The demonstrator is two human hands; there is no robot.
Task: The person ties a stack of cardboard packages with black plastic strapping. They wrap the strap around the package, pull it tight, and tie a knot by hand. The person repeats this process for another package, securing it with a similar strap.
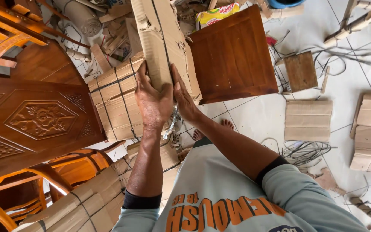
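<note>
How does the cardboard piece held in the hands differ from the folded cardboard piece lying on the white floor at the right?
The held cardboard piece is gripped by the left hand and right hand, raised off the floor; the folded cardboard piece lies flat on the tiled floor, untouched. The held one has torn edges; the floor one looks neat and rectangular. Both are plain brown cardboard.

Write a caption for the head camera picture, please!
Both hands, left and right, grip a cardboard strip above strapped cardboard bundles.

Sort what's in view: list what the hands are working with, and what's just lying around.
In hand:
left hand
right hand
cardboard strip
strapped cardboard bundle

Lying about:
carved wooden panel
plain wooden panel
small wooden board
flat cardboard pieces
loose straps
</note>
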